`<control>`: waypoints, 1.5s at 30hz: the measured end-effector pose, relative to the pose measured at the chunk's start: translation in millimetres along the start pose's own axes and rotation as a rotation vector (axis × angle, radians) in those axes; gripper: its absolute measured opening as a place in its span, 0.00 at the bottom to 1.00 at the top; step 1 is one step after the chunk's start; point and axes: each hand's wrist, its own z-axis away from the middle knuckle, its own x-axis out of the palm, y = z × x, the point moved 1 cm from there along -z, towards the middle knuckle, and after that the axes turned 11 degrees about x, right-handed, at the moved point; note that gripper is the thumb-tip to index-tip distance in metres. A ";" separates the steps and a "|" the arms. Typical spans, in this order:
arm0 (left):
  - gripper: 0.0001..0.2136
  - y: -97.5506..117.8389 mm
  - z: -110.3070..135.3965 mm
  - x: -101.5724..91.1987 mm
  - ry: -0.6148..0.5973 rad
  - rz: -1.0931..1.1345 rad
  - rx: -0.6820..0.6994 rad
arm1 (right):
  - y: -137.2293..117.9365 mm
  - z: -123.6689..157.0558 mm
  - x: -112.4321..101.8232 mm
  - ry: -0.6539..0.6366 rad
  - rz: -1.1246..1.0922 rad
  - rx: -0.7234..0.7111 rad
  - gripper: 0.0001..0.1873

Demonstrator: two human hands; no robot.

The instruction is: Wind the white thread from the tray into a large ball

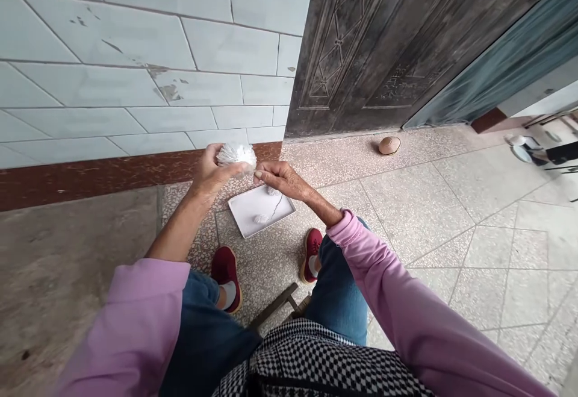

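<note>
My left hand (212, 171) is wrapped round a fluffy white ball of yarn (235, 153), held up in front of the wall's foot. Close to its right side is my right hand (285, 180), with thumb and forefinger pinched together. A thin strand of yarn (276, 205) hangs below that hand, so the pinch seems to be on yarn, though the fingertips hide most of it. Under both hands a shallow white tray (246, 219) lies on the floor. Inside it are a small white bundle of yarn (262, 219) and another white piece (273, 191), partly covered by my right hand.
Two red shoes (227, 273) stand near the tray, with a wooden stool leg (275, 306) between my legs. Ahead rise a tiled wall (226, 53) and a dark carved door (361, 53). A round brownish object (389, 145) lies by the doorsill.
</note>
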 end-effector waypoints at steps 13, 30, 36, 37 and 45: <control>0.37 19.0 15.4 32.1 -0.455 0.318 -0.175 | 9.1 -21.9 -33.4 0.330 -0.173 0.100 0.40; 0.33 9.9 -0.2 41.1 -0.065 0.275 -0.046 | 18.4 -1.0 -16.3 0.104 0.129 0.054 0.20; 0.37 6.8 -4.3 21.1 -0.112 -0.151 0.023 | 9.5 13.4 -11.0 0.015 0.000 -0.041 0.28; 0.35 6.1 -3.3 20.0 -0.168 -0.165 0.017 | 7.4 13.8 -13.7 0.044 -0.025 -0.039 0.30; 0.31 -3.9 9.5 33.8 -0.534 0.015 -0.076 | -1.6 8.3 -40.4 0.303 -0.078 0.101 0.33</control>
